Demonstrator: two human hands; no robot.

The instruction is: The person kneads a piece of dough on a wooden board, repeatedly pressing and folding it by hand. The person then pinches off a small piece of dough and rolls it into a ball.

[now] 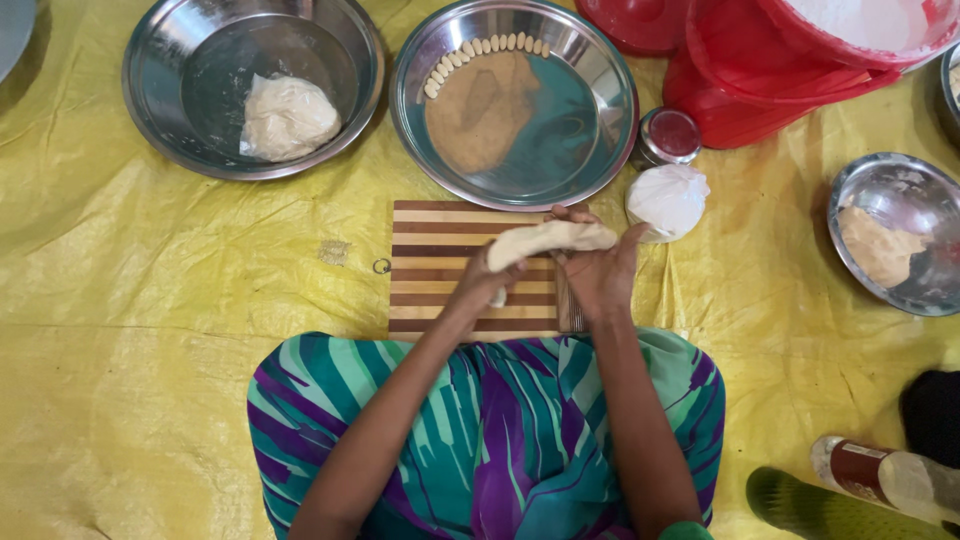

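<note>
— Holding what, and where?
— Your left hand and right hand both clasp the dough roll; it hangs above the striped board; its long axis runs left-right, between your palms.

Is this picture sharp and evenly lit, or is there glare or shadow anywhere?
Head view: mostly sharp and softly lit; pale glare on the rims of the steel plate and steel bowl; soft shadows under the hands on the striped board; the dough roll reads clearly; slight wide-angle bending at the edges.
</note>
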